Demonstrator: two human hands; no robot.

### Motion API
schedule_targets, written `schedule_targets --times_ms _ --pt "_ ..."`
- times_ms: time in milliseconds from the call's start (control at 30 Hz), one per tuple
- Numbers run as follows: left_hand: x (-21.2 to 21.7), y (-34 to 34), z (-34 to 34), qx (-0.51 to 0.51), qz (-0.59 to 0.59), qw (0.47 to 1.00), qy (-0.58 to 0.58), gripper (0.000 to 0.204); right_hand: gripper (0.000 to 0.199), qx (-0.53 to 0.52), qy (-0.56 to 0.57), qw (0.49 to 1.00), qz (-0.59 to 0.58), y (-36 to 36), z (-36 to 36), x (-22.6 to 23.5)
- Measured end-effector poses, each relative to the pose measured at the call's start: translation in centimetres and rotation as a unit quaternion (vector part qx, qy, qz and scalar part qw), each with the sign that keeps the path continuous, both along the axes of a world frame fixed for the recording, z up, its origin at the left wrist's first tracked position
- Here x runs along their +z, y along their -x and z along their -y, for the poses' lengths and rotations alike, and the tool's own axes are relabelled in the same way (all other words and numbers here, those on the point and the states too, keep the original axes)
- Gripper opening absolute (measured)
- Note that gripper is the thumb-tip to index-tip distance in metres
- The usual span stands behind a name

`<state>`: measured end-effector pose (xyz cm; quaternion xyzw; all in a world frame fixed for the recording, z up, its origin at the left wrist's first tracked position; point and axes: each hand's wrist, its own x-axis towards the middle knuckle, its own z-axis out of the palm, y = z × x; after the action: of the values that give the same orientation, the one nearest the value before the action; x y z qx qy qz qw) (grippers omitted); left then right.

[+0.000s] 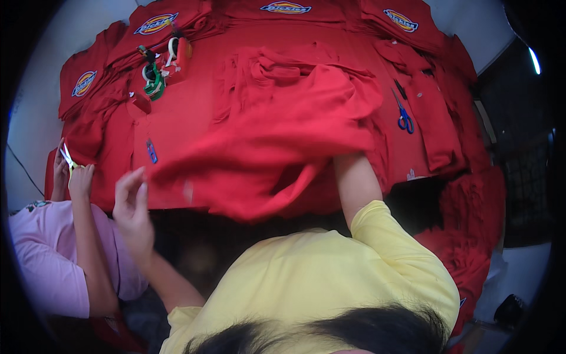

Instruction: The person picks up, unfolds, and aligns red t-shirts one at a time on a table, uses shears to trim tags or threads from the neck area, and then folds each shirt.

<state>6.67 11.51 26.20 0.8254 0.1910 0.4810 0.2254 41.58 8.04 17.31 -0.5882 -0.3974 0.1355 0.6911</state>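
Note:
A loose red garment (pixel 265 156) lies bunched across the middle of the table, its near side hanging over the front edge. My right forearm (pixel 356 186) reaches into or under its folds, and the cloth hides that hand entirely. Beside the garment's left end, my left hand (pixel 133 215) is raised, slightly blurred. Its fingers and thumb are apart, with nothing visible between them. Blue-handled thread snips (pixel 152 151) lie beyond the left hand. Blue-handled scissors (pixel 405 121) rest to the right of the garment, with a slim black tool (pixel 400 89) beside them.
Red and green tape dispensers (pixel 154 82) stand at the back left near a small red object (pixel 140 102). Red garments with oval badges (pixel 285 7) line the far edge. At left, a co-worker's hand (pixel 81 180) holds yellow-handled scissors (pixel 70 158). More red cloth (pixel 466 230) is piled lower right.

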Motion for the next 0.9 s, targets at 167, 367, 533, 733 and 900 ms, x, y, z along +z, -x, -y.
schedule_targets --times_ms 167,367,533,733,900 --pt "-7.9 -13.4 5.3 -0.297 -0.157 0.928 0.158 0.033 0.033 0.088 0.011 0.995 -0.041 4.7 3.1 -0.2" --pt "-5.1 -20.8 0.6 -0.305 0.034 0.883 0.356 0.038 0.033 0.088 -0.003 0.990 -0.114 5.2 11.2 0.7" --pt "0.9 -17.8 -7.4 -0.300 0.110 0.864 0.389 0.044 0.033 0.036 -0.214 0.956 -0.198 -1.5 16.8 6.2" --pt "-4.2 -15.8 -8.7 -0.317 -0.291 0.818 0.381 0.051 0.033 0.203 0.121 0.946 0.224 1.8 21.1 11.7" --pt "-5.0 -12.6 -1.1 -0.565 -0.260 0.583 0.523 0.051 0.033 0.401 0.529 0.664 0.344 5.9 23.4 6.5"
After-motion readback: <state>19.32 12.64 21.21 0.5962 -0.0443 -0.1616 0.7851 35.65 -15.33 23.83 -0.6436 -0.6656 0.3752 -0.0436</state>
